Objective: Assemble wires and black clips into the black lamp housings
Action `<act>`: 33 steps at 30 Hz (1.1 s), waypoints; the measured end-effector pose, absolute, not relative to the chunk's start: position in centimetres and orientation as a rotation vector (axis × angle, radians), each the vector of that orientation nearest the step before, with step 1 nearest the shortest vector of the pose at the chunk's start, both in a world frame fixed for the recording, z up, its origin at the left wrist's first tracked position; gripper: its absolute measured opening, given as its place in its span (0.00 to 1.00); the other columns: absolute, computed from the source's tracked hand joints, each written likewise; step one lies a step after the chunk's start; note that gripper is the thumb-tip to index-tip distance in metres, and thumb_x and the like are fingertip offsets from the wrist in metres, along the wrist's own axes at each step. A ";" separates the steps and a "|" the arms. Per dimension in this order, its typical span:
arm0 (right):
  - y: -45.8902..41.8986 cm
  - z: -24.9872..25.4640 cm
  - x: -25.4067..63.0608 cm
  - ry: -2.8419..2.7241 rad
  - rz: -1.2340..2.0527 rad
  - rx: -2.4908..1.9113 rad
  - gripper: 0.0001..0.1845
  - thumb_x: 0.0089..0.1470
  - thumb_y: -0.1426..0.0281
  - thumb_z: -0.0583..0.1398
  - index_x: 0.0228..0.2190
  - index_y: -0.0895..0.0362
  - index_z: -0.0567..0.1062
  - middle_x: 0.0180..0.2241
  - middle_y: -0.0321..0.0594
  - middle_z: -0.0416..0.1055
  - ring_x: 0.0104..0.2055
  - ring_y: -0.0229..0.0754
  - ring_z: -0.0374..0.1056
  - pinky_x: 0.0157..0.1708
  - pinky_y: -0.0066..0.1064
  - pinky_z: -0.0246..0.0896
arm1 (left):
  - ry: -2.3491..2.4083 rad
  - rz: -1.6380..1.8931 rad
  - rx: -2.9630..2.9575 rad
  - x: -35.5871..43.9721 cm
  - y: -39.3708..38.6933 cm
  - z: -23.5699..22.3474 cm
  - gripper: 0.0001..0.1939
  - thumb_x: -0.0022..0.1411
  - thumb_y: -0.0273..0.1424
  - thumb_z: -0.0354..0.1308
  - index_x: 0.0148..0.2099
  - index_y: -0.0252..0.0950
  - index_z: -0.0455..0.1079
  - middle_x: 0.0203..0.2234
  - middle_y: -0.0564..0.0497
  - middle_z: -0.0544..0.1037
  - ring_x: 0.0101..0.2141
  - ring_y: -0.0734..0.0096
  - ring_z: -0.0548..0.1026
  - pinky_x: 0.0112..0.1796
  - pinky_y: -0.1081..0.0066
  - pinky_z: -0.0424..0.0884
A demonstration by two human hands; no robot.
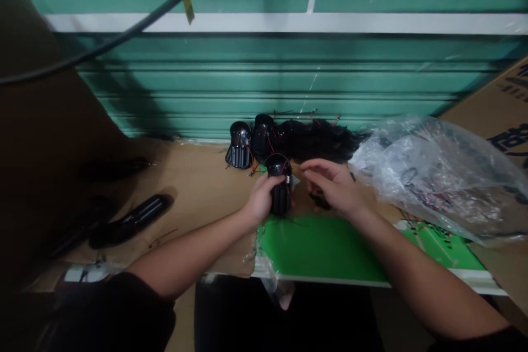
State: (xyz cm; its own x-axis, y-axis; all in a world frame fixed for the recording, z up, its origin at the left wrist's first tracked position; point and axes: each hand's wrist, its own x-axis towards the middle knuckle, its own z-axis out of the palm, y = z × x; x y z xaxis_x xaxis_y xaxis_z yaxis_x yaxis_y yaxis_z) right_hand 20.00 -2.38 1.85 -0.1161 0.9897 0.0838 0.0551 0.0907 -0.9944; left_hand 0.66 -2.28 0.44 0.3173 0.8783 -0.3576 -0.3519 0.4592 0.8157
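My left hand [261, 197] grips a glossy black plastic housing [280, 198] with a rounded top, ribbed lower part and thin red wire, thumb across its front. Just right of it, my right hand [328, 180] has its thumb and index finger close together in a pinch; whatever lies between the fingertips is too small to make out. Beyond my hands stand two similar housings, one at the left [240, 146] and one beside it [263, 135]. A dark heap of more such parts [317, 140] with red wires stretches to the right.
A clear plastic bag [445, 176] of wired pieces lies at the right, by a cardboard box [509, 104]. Loose wires [433, 231] rest on the green board [322, 247]. More black housings [132, 223] lie at the left on cardboard [198, 187]. A cable [136, 27] hangs overhead.
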 end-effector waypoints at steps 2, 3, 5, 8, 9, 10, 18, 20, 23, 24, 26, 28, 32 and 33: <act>-2.5 1.3 19.9 -1.333 1.293 -1.099 0.18 0.57 0.57 0.71 0.42 0.58 0.80 0.25 0.37 0.71 0.24 0.38 0.68 0.22 0.27 0.60 | 0.914 0.895 0.692 0.7 -2.4 0.6 0.26 0.49 0.44 0.67 0.43 0.34 0.64 0.24 0.52 0.74 0.19 0.64 0.74 0.20 0.67 0.69; -2.6 1.2 19.8 -1.311 1.340 -1.076 0.19 0.56 0.57 0.72 0.42 0.58 0.80 0.25 0.38 0.72 0.24 0.38 0.68 0.21 0.27 0.61 | 0.914 0.889 0.692 0.6 -2.3 0.7 0.26 0.49 0.44 0.67 0.43 0.34 0.64 0.24 0.51 0.74 0.19 0.65 0.74 0.20 0.67 0.69; -2.7 1.3 19.7 -1.274 1.408 -1.022 0.20 0.55 0.58 0.73 0.42 0.58 0.79 0.28 0.39 0.74 0.23 0.38 0.69 0.21 0.28 0.64 | 0.901 0.856 0.693 0.5 -2.3 0.7 0.25 0.50 0.45 0.66 0.42 0.32 0.67 0.24 0.51 0.74 0.19 0.66 0.74 0.19 0.68 0.69; -2.9 1.5 19.6 -1.266 1.457 -0.967 0.21 0.54 0.58 0.74 0.41 0.59 0.78 0.34 0.42 0.78 0.23 0.37 0.70 0.21 0.28 0.67 | 0.871 0.784 0.669 0.3 -2.1 0.8 0.26 0.49 0.48 0.65 0.39 0.30 0.69 0.24 0.50 0.73 0.18 0.68 0.73 0.17 0.69 0.67; -3.0 1.5 19.6 -1.274 1.455 -0.963 0.21 0.54 0.59 0.74 0.40 0.59 0.78 0.35 0.42 0.78 0.22 0.37 0.70 0.21 0.28 0.67 | 0.867 0.761 0.659 0.2 -2.1 0.9 0.26 0.49 0.49 0.65 0.39 0.30 0.69 0.23 0.51 0.72 0.18 0.69 0.73 0.17 0.70 0.66; -3.0 1.5 19.6 -1.287 1.445 -0.964 0.20 0.54 0.59 0.74 0.40 0.59 0.78 0.34 0.41 0.77 0.22 0.36 0.70 0.21 0.28 0.67 | 0.869 0.743 0.653 0.2 -2.2 1.0 0.26 0.48 0.49 0.65 0.38 0.30 0.69 0.23 0.51 0.72 0.18 0.69 0.73 0.16 0.70 0.66; -4.0 0.7 19.4 -1.608 1.018 -1.106 0.13 0.61 0.61 0.70 0.42 0.56 0.80 0.34 0.41 0.77 0.29 0.40 0.72 0.28 0.32 0.70 | 0.898 0.729 0.657 0.5 -2.5 0.8 0.26 0.49 0.46 0.65 0.42 0.32 0.67 0.23 0.52 0.72 0.18 0.68 0.73 0.17 0.70 0.68; -4.4 0.8 19.3 -1.764 0.720 -1.140 0.09 0.65 0.64 0.67 0.45 0.54 0.81 0.33 0.40 0.77 0.30 0.41 0.72 0.31 0.34 0.70 | 0.905 0.743 0.661 0.6 -2.6 0.7 0.26 0.49 0.46 0.66 0.41 0.32 0.66 0.24 0.52 0.72 0.19 0.68 0.74 0.18 0.70 0.69; -4.7 1.2 19.0 -1.894 0.430 -1.108 0.07 0.67 0.67 0.63 0.45 0.54 0.81 0.35 0.40 0.78 0.31 0.41 0.73 0.32 0.35 0.70 | 0.920 0.760 0.666 0.7 -2.7 0.8 0.26 0.49 0.46 0.67 0.42 0.33 0.65 0.24 0.52 0.72 0.19 0.68 0.74 0.19 0.69 0.70; -4.8 1.3 19.0 -1.911 0.392 -1.102 0.07 0.68 0.68 0.63 0.44 0.54 0.80 0.36 0.41 0.79 0.31 0.42 0.73 0.33 0.35 0.70 | 0.924 0.764 0.667 0.8 -2.7 0.8 0.27 0.49 0.47 0.67 0.42 0.33 0.65 0.24 0.52 0.72 0.19 0.67 0.74 0.19 0.69 0.71; -4.9 1.5 18.9 -1.927 0.351 -1.104 0.07 0.68 0.68 0.62 0.44 0.54 0.80 0.36 0.41 0.79 0.32 0.42 0.74 0.33 0.35 0.70 | 0.926 0.769 0.666 0.8 -2.7 0.8 0.27 0.49 0.47 0.67 0.43 0.33 0.65 0.23 0.53 0.72 0.19 0.67 0.74 0.19 0.69 0.70; -5.0 1.5 18.9 -1.934 0.319 -1.108 0.06 0.68 0.69 0.62 0.44 0.54 0.80 0.34 0.40 0.78 0.32 0.41 0.73 0.34 0.35 0.70 | 0.928 0.776 0.667 0.9 -2.7 0.8 0.27 0.50 0.46 0.67 0.44 0.33 0.65 0.22 0.53 0.72 0.19 0.68 0.73 0.18 0.69 0.70; -5.3 1.4 18.8 -1.947 0.272 -1.102 0.06 0.69 0.69 0.62 0.43 0.55 0.80 0.34 0.39 0.78 0.31 0.40 0.73 0.34 0.34 0.70 | 0.922 0.797 0.671 0.9 -2.6 0.7 0.26 0.51 0.44 0.67 0.45 0.34 0.65 0.22 0.53 0.73 0.19 0.68 0.73 0.18 0.69 0.71; -5.3 1.4 18.7 -1.948 0.263 -1.106 0.06 0.69 0.69 0.62 0.43 0.55 0.80 0.35 0.40 0.79 0.32 0.40 0.74 0.34 0.34 0.71 | 0.919 0.803 0.672 1.0 -2.6 0.7 0.25 0.51 0.44 0.67 0.45 0.34 0.65 0.23 0.53 0.73 0.19 0.68 0.74 0.19 0.69 0.72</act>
